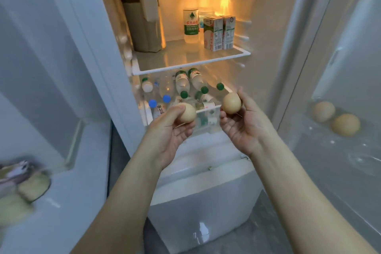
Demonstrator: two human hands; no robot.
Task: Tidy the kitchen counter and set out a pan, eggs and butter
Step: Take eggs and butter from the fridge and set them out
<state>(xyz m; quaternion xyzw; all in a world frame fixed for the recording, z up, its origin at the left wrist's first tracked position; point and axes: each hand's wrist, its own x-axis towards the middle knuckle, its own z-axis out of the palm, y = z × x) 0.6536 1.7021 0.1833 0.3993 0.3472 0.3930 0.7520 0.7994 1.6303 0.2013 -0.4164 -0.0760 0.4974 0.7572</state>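
I stand at an open fridge. My left hand (169,130) grips a brown egg (188,114) between thumb and fingers, in front of the lower drawer. My right hand (245,128) holds a second brown egg (232,102) at its fingertips, slightly higher and to the right. Two more brown eggs (323,111) (346,125) sit in the clear shelf of the open fridge door at the right. No pan or butter is in view.
A glass shelf (191,66) carries two cartons (218,33), water bottles (190,24) and a tall wrapped roll (142,16). Below it, a drawer (208,107) holds several lying bottles. The white freezer door (206,202) is underneath. Blurred objects (20,183) lie at lower left.
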